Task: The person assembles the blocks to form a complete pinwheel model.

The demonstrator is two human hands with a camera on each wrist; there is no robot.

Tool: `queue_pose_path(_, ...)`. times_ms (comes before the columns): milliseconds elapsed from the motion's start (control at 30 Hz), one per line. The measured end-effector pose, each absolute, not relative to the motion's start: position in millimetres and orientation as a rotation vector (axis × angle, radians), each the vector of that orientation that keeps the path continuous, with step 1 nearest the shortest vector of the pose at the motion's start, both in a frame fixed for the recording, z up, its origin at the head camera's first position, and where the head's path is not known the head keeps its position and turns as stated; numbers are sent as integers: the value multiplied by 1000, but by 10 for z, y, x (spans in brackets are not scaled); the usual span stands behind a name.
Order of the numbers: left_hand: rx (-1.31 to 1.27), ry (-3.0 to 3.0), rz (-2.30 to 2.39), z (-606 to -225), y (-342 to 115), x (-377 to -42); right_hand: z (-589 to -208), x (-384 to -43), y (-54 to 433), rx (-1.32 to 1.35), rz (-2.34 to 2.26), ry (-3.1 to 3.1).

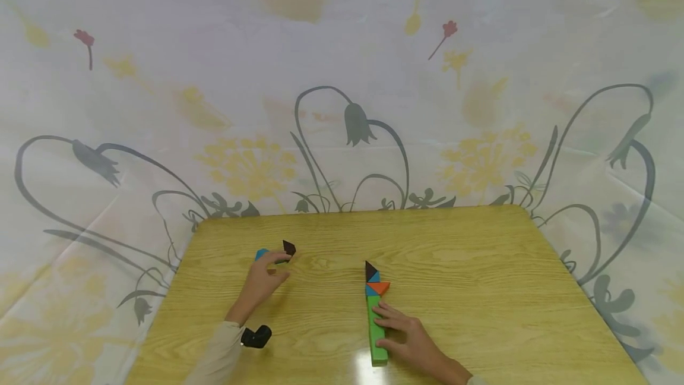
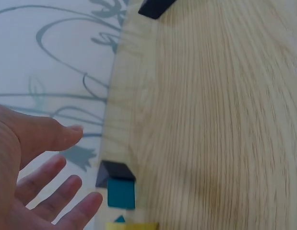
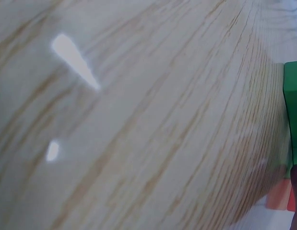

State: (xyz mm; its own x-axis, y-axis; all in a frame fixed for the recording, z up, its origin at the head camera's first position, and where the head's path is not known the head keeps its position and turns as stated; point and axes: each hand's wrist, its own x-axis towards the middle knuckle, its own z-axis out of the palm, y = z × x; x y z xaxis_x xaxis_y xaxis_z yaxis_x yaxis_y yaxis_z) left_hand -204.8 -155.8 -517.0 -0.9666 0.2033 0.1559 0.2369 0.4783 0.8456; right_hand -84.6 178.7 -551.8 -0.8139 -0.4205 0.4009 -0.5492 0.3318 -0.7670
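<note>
My left hand (image 1: 263, 283) is over the table's left side, close to a dark angular block (image 1: 289, 248) and a blue block (image 1: 261, 253) partly hidden behind it. The left wrist view has its thumb and fingers spread apart, nothing between them, near a dark triangular block (image 2: 115, 171) touching a teal block (image 2: 121, 194). With its fingers on a long green block (image 1: 377, 331), my right hand (image 1: 414, 340) lies along the block's right side. Beyond the green piece, in line, sit an orange triangle (image 1: 378, 287), blue triangles (image 1: 375, 277) and a dark triangle (image 1: 370, 270).
The wood-grain table (image 1: 470, 278) ends at a flower-printed sheet (image 1: 342, 46). A black device (image 1: 257, 337) is beside the left wrist. In the left wrist view, a yellow piece (image 2: 133, 226) shows at the bottom and a dark block (image 2: 155, 7) at the top.
</note>
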Motion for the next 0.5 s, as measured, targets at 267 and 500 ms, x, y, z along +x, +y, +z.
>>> queue_pose_path(267,-374,-2664,-1513,-5236,-1831,-2054,-5524,-845,1779,900,1488,-2439)
queue_pose_path(500,-267,-2668,-1588,-5349,-2022,-2115,-5527,-848,1784,882,1486,-2462)
